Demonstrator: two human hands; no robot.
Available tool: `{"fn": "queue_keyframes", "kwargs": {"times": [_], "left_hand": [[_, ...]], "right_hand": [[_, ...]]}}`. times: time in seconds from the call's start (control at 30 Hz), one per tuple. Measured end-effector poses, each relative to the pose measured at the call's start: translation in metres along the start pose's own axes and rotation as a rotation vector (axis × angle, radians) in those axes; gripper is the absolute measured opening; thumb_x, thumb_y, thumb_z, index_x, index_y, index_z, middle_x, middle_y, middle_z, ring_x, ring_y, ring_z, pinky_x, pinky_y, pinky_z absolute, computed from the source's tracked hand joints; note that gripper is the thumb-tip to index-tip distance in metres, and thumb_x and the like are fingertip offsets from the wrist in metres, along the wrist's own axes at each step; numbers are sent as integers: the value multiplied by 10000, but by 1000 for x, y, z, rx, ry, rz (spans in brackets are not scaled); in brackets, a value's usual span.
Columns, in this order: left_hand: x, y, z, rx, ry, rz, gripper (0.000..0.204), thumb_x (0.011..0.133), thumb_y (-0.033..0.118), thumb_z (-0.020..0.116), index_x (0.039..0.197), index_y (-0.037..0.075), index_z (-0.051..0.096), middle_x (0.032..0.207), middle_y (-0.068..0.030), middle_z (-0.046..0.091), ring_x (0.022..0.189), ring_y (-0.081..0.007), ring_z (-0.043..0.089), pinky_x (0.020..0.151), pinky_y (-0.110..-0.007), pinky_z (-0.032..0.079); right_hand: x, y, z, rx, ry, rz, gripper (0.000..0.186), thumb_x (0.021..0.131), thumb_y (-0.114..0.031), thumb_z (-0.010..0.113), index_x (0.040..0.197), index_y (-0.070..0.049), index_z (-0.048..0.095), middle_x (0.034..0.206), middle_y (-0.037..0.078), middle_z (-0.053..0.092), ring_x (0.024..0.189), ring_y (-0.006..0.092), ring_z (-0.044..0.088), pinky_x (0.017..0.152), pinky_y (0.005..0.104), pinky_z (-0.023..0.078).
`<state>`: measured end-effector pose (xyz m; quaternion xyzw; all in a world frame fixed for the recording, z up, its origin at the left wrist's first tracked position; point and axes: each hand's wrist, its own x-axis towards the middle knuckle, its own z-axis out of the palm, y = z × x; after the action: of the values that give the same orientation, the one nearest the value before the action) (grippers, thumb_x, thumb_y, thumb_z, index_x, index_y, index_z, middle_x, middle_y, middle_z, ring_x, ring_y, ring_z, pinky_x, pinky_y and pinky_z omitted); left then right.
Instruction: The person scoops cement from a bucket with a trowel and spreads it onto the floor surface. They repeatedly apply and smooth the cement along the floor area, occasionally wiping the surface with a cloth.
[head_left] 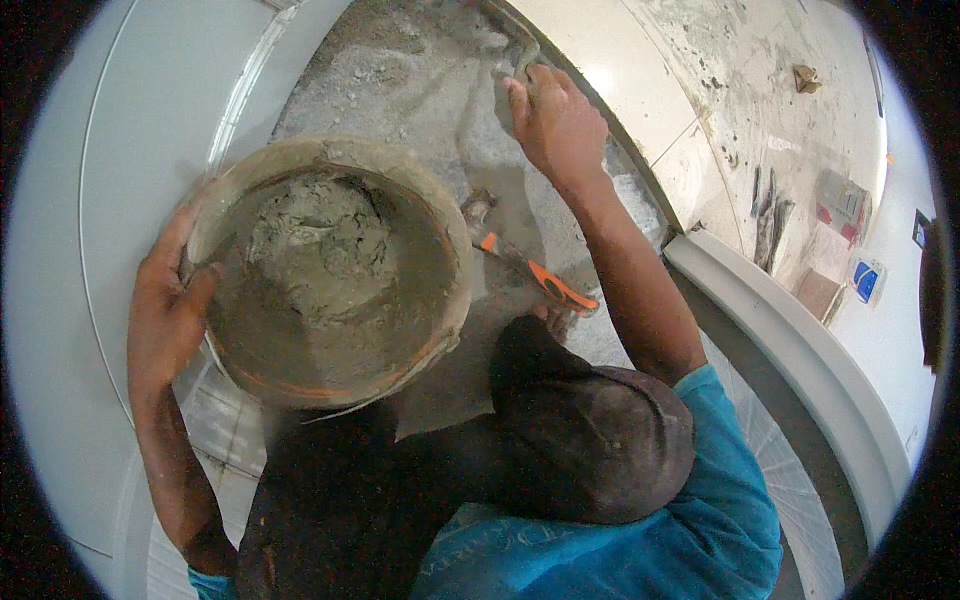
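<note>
My left hand (pixel 178 292) grips the rim of a mortar-stained bucket (pixel 450 255), thumb inside; grey-green wet mortar (pixel 325 240) is heaped in it. My right hand (pixel 555 130), up at the top, is closed around a curved, mortar-coated tool (pixel 527 45) whose far part I cannot make out. To the right of the bucket an orange-and-black handled tool (pixel 555 285) lies on the rough grey floor (pixel 380 80), beside my bare foot (pixel 555 323) and below my right forearm.
Beige tiles (pixel 670 90) border the rough strip at right, with dirt, a small scrap (pixel 807 80), dark strips (pixel 770 225) and packages (pixel 840 205). A white frame (pixel 770 330) curves along the right. A pale wall or panel (pixel 90 250) stands at left.
</note>
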<state>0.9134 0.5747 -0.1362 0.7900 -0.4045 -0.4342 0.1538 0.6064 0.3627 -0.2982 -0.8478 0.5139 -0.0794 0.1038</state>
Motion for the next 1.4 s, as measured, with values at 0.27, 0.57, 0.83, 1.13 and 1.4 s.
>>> {"fn": "queue_keyframes", "kwargs": {"times": [0.27,0.57,0.83,1.13,1.4], "left_hand": [[1,-1,0,-60,-10,-40,664,779,-95,507,1429,27,452,1449,-160,485,1384,-258,403,1165,-365,258],[-1,10,3,-59,10,6,617,782,-93,527,1389,13,491,1373,-143,545,1322,-230,464,1121,-340,322],[-2,14,-1,-232,-28,-152,408,832,20,657,1236,-21,610,1112,-88,679,1034,-167,621,943,-310,463],[-11,8,-8,-335,-58,-80,485,769,222,834,1150,-21,659,1047,-72,703,940,-146,645,862,-304,496],[-12,10,-7,-372,-60,-87,481,755,258,848,1101,-30,678,985,-77,709,893,-141,648,837,-295,501]], "right_hand": [[0,9,-28,-13,-117,111,336,950,-372,587,1081,-67,637,943,188,687,842,397,667,693,480,527],[-19,9,-18,59,21,43,323,942,-342,615,1066,-44,634,988,157,679,846,379,665,713,447,525],[4,-3,-4,56,-10,103,373,944,-393,555,1163,-100,626,1094,147,655,912,349,673,752,482,545],[-21,13,2,39,9,36,357,937,-391,599,1112,-83,639,1019,120,665,851,346,674,691,446,544],[-26,17,-15,80,140,-6,338,935,-394,577,1101,-105,634,943,134,646,749,349,670,623,439,552]]}}
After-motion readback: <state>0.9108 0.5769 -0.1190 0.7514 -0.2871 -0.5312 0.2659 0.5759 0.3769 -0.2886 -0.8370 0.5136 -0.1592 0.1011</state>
